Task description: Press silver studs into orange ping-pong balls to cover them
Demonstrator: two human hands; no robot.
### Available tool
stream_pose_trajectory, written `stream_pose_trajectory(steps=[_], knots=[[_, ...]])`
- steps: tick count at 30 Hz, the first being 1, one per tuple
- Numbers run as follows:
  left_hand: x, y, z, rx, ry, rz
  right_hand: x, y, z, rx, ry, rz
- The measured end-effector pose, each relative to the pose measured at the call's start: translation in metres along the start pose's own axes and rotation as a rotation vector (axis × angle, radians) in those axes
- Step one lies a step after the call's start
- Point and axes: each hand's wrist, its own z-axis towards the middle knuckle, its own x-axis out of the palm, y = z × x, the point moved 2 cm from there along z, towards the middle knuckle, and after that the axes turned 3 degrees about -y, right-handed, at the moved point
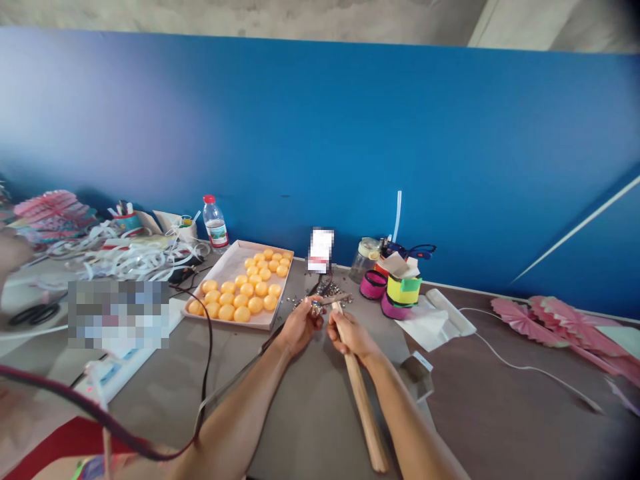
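My right hand (350,333) is closed round the upper part of a long wooden stick (367,417) that slants down toward me over the table. Beside it, my left hand (300,325) pinches a small shiny metal piece (317,307) close to the stick's top end. Just beyond both hands lies a scatter of several small metal parts (330,291) on the grey table (310,400).
A tray (220,267) of several orange balls sits to the left, a water bottle (215,223) behind it. Rolls of coloured tape (395,293) and a jar (363,257) stand to the right, with white paper (435,320), a white cable (525,367) and pink paper fans (565,320). White strips (130,253), scissors (33,313) and black cords (205,360) lie left.
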Motion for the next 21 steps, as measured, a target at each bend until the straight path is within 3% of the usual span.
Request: stream_pose_trajectory(steps=[5, 8, 10, 15, 21], knots=[[0.002, -0.001, 0.002, 0.021, -0.018, 0.014, -0.001, 0.01, -0.006, -0.155, 0.012, 0.17], [0.001, -0.004, 0.003, 0.005, -0.067, -0.015, 0.005, 0.002, -0.005, -0.023, 0.025, -0.012], [0.0, -0.006, 0.003, -0.013, -0.095, -0.036, 0.009, -0.001, -0.004, -0.008, 0.075, -0.024], [0.001, -0.013, 0.003, 0.012, -0.048, -0.137, 0.002, 0.013, -0.01, -0.17, 0.126, 0.23], [0.0, -0.011, 0.002, 0.017, 0.001, -0.109, 0.001, 0.019, -0.013, -0.215, 0.163, 0.27]])
